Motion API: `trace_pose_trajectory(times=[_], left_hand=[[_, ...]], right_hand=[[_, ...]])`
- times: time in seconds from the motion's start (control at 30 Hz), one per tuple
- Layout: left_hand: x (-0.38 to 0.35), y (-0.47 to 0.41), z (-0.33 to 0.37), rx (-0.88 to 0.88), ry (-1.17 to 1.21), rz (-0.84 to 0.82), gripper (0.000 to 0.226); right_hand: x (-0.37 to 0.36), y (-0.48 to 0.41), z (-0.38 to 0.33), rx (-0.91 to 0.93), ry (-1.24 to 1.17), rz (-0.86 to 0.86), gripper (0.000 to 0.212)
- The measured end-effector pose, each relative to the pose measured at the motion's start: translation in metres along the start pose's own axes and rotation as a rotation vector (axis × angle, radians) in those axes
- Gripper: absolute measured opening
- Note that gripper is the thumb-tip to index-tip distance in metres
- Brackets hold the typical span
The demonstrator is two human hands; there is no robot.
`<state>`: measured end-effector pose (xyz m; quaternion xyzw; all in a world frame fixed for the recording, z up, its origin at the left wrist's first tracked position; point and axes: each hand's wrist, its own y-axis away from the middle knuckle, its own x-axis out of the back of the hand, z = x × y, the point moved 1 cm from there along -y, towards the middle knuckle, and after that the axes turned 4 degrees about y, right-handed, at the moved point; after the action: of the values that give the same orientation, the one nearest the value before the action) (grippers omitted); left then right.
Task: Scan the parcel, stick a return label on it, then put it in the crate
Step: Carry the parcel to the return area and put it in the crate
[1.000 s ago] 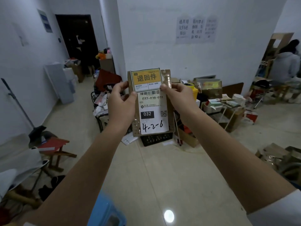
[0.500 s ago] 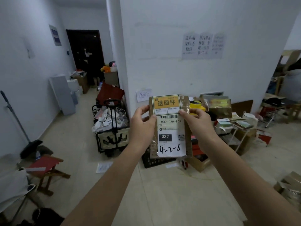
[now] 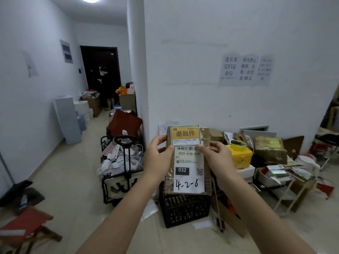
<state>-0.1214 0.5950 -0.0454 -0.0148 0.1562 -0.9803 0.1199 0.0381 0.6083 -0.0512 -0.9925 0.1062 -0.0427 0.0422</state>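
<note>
Lowered since a second ago, parcel (image 3: pixel 188 162) now hangs directly above the black crate (image 3: pixel 183 208); left hand (image 3: pixel 157 158) and right hand (image 3: pixel 218 158) each grip its edges, return label (image 3: pixel 185 135) stuck on, ready to drop.

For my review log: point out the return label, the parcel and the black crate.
return label (image 3: pixel 185 134): head view, orange band.
parcel (image 3: pixel 207 180): head view, bare brown right edge.
black crate (image 3: pixel 183 209): head view, front wall.

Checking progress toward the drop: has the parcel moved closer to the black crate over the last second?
Yes. The parcel in both hands now hangs right above the black crate, its lower edge overlapping the rim; earlier more crate showed below.
</note>
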Motion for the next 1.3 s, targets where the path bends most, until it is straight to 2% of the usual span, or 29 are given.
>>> trace_pose_trajectory(times=[0.17, 0.3, 0.5, 0.7, 0.9, 1.3], left_hand=[[-0.009, -0.065, -0.037, 0.018, -0.018, 0.013, 0.032], [-0.024, -0.118, -0.073, 0.063, -0.041, 0.023, 0.032], [-0.067, -0.213, -0.121, 0.088, -0.022, 0.052, 0.027], [-0.120, -0.314, -0.147, 0.114, 0.056, 0.076, 0.029], [-0.147, -0.397, -0.173, 0.103, 0.044, 0.135, 0.028], [-0.180, -0.567, -0.261, 0.157, -0.004, 0.204, 0.036]], right_hand=[[-0.025, -0.068, 0.018, -0.022, -0.015, -0.001, 0.047], [-0.041, -0.131, 0.040, -0.063, -0.022, 0.028, 0.056], [-0.054, -0.241, 0.059, -0.108, -0.028, -0.012, 0.038], [-0.056, -0.361, 0.056, -0.111, -0.040, -0.040, 0.030], [-0.074, -0.441, 0.059, -0.099, -0.056, -0.062, 0.015], [-0.141, -0.609, 0.103, -0.119, -0.029, -0.058, 0.044]])
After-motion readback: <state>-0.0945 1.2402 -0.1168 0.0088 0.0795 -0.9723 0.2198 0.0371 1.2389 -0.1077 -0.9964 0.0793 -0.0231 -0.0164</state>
